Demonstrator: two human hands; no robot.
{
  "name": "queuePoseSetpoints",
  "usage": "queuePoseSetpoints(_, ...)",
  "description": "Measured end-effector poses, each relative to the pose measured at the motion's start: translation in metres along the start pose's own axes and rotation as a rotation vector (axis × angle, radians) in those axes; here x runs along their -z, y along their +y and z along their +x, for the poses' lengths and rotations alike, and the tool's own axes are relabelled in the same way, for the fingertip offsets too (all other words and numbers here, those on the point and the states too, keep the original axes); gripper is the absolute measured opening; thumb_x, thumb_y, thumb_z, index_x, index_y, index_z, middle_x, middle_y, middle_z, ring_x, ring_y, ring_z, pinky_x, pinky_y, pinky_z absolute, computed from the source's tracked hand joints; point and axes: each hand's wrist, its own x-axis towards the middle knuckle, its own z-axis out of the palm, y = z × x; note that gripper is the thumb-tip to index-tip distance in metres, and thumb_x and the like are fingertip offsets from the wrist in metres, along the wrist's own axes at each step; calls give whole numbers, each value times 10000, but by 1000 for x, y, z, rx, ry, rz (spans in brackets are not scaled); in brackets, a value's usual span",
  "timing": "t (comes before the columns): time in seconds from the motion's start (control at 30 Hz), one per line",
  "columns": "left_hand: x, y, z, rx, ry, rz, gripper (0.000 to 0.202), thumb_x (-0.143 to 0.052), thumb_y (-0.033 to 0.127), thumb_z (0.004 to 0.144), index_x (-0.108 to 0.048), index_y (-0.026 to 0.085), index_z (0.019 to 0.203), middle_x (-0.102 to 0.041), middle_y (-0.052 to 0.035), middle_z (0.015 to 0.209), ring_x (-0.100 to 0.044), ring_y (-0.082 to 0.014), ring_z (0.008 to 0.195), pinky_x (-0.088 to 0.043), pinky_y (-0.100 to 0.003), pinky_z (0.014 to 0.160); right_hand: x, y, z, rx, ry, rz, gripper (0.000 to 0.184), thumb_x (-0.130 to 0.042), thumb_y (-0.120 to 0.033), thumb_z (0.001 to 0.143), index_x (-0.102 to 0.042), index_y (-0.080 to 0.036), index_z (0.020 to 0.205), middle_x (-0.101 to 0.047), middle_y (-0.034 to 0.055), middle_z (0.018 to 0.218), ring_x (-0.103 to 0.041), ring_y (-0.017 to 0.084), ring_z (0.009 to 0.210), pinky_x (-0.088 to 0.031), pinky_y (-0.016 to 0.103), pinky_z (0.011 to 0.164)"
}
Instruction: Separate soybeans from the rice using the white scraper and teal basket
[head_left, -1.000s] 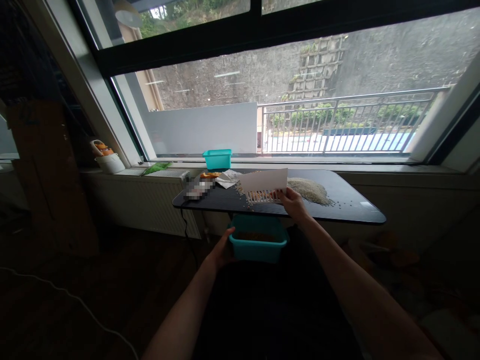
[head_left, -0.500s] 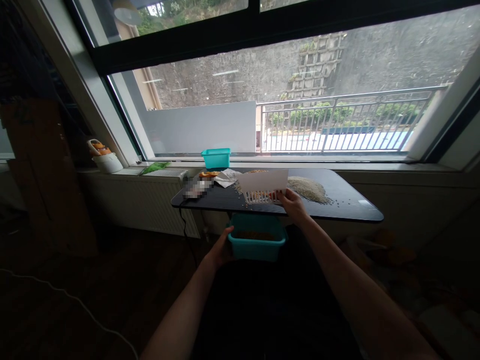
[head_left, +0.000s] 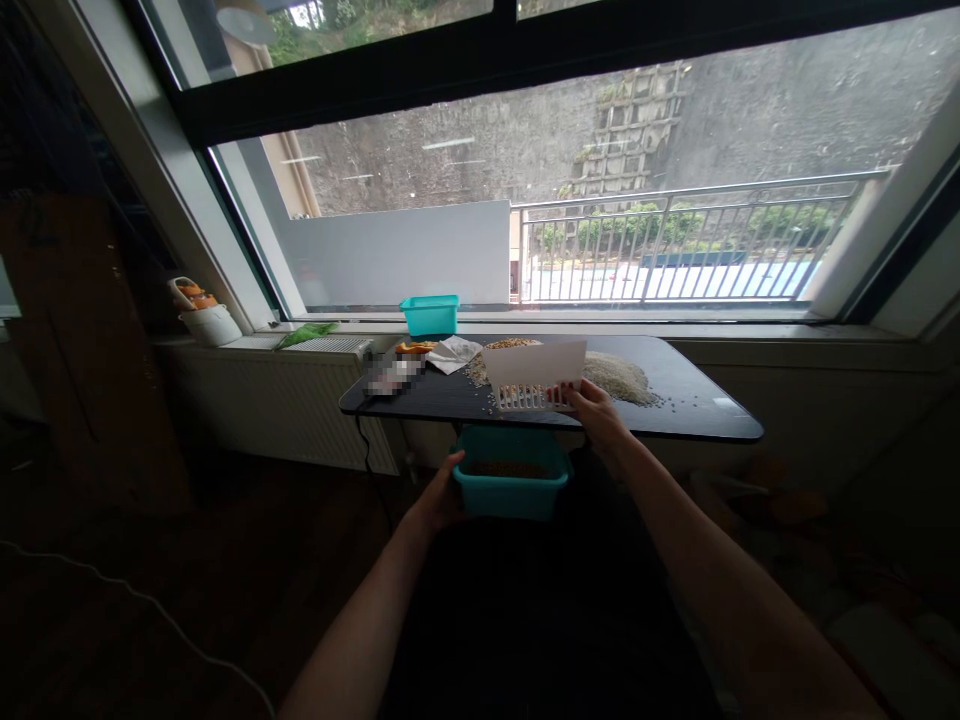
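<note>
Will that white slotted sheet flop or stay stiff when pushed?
The white slotted sheet is probably fairly stiff: its top edge looks straight though the right hand grips one corner. It seems thin, so likely light. The strips between its slots look narrow, perhaps fragile.

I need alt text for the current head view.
A right hand holds a white slotted card over a black table, while the left hand grips a turquoise tub below the table's near edge. A pale grain pile lies right of the card; another turquoise tub stands by the window.
</note>
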Motion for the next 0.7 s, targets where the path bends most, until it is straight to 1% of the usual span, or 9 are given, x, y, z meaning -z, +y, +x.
queuePoseSetpoints(0.1, 0, 0, 0, -7, -6, -2, 518, -474, 596, 716, -541, 210, 1056, -629, -75, 895, -602, -244, 815, -486, -372, 681, 1, 3, -4, -8, 6, 0, 352, -703, -467, 582, -609, -214, 808, -661, -3, 744, -624, 158, 694, -524, 327, 685)
queuePoseSetpoints(0.23, 1, 0, -1, -7, -22, 2, 534, -471, 607, 711, -531, 212, 1065, -624, -81, 921, -599, -249, 834, -482, -376, 689, -3, 7, -9, -24, -5, -14, 367, -684, -476, 597, -608, -206, 833, -664, 10, 773, -627, 177, 721, -520, 334, 675)
queuePoseSetpoints(0.4, 1, 0, -2, -6, -4, -4, 491, -460, 602, 721, -540, 221, 1020, -620, -62, 880, -598, -234, 795, -478, -379, 683, -15, 8, -9, 42, 1, -33, 373, -656, -499, 620, -592, -212, 848, -655, 11, 783, -621, 183, 741, -513, 346, 696)
queuePoseSetpoints(0.57, 5, 1, -4, -8, 4, -20, 485, -455, 604, 721, -543, 220, 1004, -622, -58, 855, -603, -231, 784, -475, -376, 697, -31, 12, 1, 131, 0, -91, 359, -613, -527, 650, -580, -209, 815, -646, 13, 763, -608, 178, 722, -505, 337, 685)
queuePoseSetpoints(0.7, 9, 2, -5, -8, 16, -31, 478, -461, 599, 722, -544, 216, 996, -628, -63, 872, -602, -240, 819, -477, -376, 704, -39, 16, 7, 144, -8, -118, 341, -610, -513, 655, -576, -204, 795, -644, 17, 751, -606, 178, 712, -499, 343, 682)
